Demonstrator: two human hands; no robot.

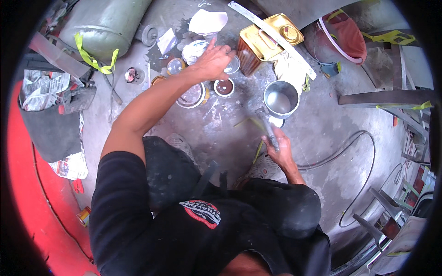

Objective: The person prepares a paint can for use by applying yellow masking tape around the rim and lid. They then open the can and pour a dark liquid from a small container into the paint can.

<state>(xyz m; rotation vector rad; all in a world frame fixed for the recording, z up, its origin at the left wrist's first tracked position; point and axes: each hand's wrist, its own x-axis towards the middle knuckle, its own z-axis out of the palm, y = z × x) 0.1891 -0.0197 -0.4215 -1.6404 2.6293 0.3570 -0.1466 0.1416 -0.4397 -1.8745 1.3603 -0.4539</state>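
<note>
My left hand (215, 60) reaches over a cluster of small containers, its fingers spread. Beside its palm is a clear cup (234, 65), partly hidden; I cannot tell whether the hand touches it. Just below sits a small round can of reddish-brown liquid (224, 87). Left of that stand a round lidded can (190, 95) and a small jar (175, 66). A crumpled white cloth (194, 51) lies behind my wrist. My right hand (281, 151) is closed round the handle of a grey hammer-like tool (268, 127), near an open metal pot (281, 98).
A gold rectangular tin (262, 40) bears a long white strip (276, 37). Behind the pot is a reddish bucket (345, 39). A grey-green cylinder (99, 25) lies at the far left. A hose (370, 156) loops across the floor at right, near metal stand legs (384, 99).
</note>
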